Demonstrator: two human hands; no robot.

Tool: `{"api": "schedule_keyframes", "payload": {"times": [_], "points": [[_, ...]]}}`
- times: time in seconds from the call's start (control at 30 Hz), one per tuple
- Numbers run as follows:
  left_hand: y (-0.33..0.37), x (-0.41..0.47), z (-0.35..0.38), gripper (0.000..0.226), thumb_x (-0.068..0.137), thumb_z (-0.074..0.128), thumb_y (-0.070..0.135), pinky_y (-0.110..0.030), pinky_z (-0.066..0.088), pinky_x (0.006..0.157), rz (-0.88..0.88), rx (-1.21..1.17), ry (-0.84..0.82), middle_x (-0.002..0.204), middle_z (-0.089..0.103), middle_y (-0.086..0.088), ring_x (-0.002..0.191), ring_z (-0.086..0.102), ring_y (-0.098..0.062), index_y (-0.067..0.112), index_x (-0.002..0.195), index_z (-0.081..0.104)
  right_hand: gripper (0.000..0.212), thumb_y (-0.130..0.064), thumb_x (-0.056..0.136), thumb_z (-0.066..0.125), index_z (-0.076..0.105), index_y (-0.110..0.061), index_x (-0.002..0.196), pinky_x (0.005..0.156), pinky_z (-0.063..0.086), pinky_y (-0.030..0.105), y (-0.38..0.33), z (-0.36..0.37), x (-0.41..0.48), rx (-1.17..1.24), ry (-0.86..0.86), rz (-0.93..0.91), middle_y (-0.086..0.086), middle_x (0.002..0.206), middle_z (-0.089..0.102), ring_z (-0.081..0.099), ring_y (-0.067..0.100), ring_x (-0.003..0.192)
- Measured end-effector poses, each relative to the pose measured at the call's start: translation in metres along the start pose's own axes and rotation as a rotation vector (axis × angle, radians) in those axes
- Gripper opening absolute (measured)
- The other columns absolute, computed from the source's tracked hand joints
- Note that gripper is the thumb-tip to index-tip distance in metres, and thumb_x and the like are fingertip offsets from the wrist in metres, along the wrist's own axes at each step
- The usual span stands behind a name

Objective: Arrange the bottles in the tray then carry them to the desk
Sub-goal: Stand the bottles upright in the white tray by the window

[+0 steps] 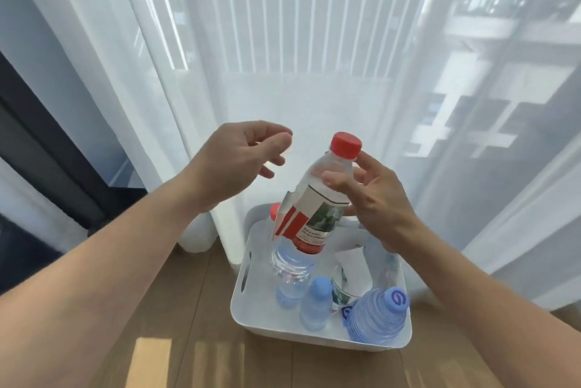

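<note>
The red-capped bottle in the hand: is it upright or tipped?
Tipped. The bottle leans, cap up to the right, base down to the left, held by the right hand above the white tray.

Sheer white curtain (283, 89) fills the upper view and hangs in vertical folds. Its hem meets the wood floor (195, 299). Vertical railing bars (276, 10) show faintly through the fabric, centre top. Building fronts (490, 79) are visible through it at right, blurred. Dark frame (47, 142) runs diagonally at the left edge, beside the curtain. Floor planks are light brown. Sunlit patches (151, 362) lie on them at bottom, left of centre.
</note>
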State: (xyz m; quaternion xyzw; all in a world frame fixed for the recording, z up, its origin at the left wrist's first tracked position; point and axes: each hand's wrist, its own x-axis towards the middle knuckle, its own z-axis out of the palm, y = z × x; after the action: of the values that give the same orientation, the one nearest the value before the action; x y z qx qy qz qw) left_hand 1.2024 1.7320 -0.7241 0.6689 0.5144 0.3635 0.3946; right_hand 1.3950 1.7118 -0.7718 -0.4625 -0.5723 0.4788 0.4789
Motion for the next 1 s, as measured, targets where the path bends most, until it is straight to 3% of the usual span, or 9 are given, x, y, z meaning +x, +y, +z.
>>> {"api": "schedule_keyframes", "payload": {"times": [0.1,0.2,0.3,0.43,0.57,0.7,0.8,0.87,1.0], "points": [[-0.021,-0.004,0.011,0.019,0.09,0.056,0.019,-0.013,0.055,0.068,-0.104,0.014,-0.091,0.099,0.071,0.008,0.084,0.067,-0.002,0.021,0.104,0.068,0.021,-0.024,0.078,0.07,0.066,-0.028,0.098,0.058,0.058,0.029,-0.005,-0.022,-0.002,0.052,0.066,0.031,0.001,0.088,0.076,0.072,0.016,0.077],[-0.026,-0.008,0.025,0.024,0.08,0.069,0.025,-0.018,0.056,0.073,-0.133,0.043,-0.235,0.101,0.07,0.008,0.087,0.068,-0.002,0.024,0.104,0.067,0.032,-0.029,0.069,0.068,0.064,-0.024,0.1,0.052,0.055,0.023,-0.008,-0.033,-0.004,0.04,0.093,0.012,-0.01,0.078,0.076,0.071,0.008,0.071],[-0.024,-0.008,0.04,0.023,0.076,0.074,0.021,-0.015,0.053,0.061,-0.078,0.054,-0.19,0.086,0.074,0.0,0.066,0.066,0.001,0.013,0.097,0.072,0.045,-0.042,0.057,0.063,0.063,-0.026,0.099,0.05,0.053,0.02,-0.006,-0.036,-0.006,0.052,0.112,0.009,-0.015,0.076,0.074,0.07,0.004,0.07],[-0.027,-0.011,0.051,0.005,0.08,0.07,0.01,-0.012,0.049,0.053,-0.073,0.029,-0.182,0.069,0.071,0.001,0.057,0.062,-0.001,0.008,0.083,0.073,0.028,-0.044,0.065,0.058,0.063,-0.031,0.088,0.059,0.054,0.026,0.001,-0.032,-0.006,-0.019,0.107,-0.006,-0.021,0.076,0.071,0.067,-0.003,0.075],[-0.039,-0.008,0.035,0.003,0.081,0.067,0.005,-0.021,0.054,0.06,-0.209,-0.097,-0.049,0.076,0.067,-0.01,0.068,0.06,-0.02,0.006,0.079,0.068,0.042,-0.053,0.066,0.046,0.062,-0.017,0.078,0.066,0.055,0.027,0.0,-0.03,-0.007,-0.042,0.196,-0.071,-0.012,0.071,0.07,0.067,0.009,0.074],[-0.047,-0.001,0.027,0.007,0.08,0.067,0.006,-0.014,0.05,0.049,-0.236,-0.011,0.008,0.067,0.063,-0.003,0.052,0.056,-0.005,0.009,0.074,0.068,0.04,-0.052,0.063,0.046,0.065,-0.019,0.076,0.064,0.055,0.02,-0.012,-0.027,-0.008,-0.046,0.093,-0.074,0.006,0.08,0.074,0.07,0.017,0.079],[-0.059,0.002,0.021,0.008,0.082,0.062,0.004,-0.014,0.05,0.042,-0.296,0.044,0.156,0.067,0.061,-0.004,0.051,0.057,-0.009,0.007,0.074,0.064,0.035,-0.048,0.065,0.05,0.069,-0.02,0.076,0.084,0.05,0.031,-0.027,-0.026,-0.006,-0.048,0.026,-0.109,0.012,0.096,0.073,0.068,0.022,0.095],[-0.071,-0.001,0.01,0.009,0.081,0.062,0.004,-0.018,0.051,0.043,-0.333,0.12,0.249,0.068,0.065,-0.007,0.054,0.06,-0.015,0.008,0.074,0.063,0.028,-0.041,0.072,0.054,0.069,-0.019,0.078,0.085,0.051,0.04,-0.039,-0.028,-0.005,0.019,0.006,-0.129,0.018,0.095,0.072,0.068,0.031,0.093],[-0.09,-0.012,-0.007,0.01,0.074,0.069,0.011,-0.024,0.055,0.056,-0.315,0.45,0.017,0.065,0.072,0.0,0.059,0.068,-0.015,0.019,0.068,0.07,0.021,-0.03,0.081,0.053,0.068,-0.015,0.079,0.066,0.056,0.032,-0.055,-0.04,0.002,0.108,0.075,-0.192,0.013,0.077,0.072,0.071,0.028,0.077]]}}
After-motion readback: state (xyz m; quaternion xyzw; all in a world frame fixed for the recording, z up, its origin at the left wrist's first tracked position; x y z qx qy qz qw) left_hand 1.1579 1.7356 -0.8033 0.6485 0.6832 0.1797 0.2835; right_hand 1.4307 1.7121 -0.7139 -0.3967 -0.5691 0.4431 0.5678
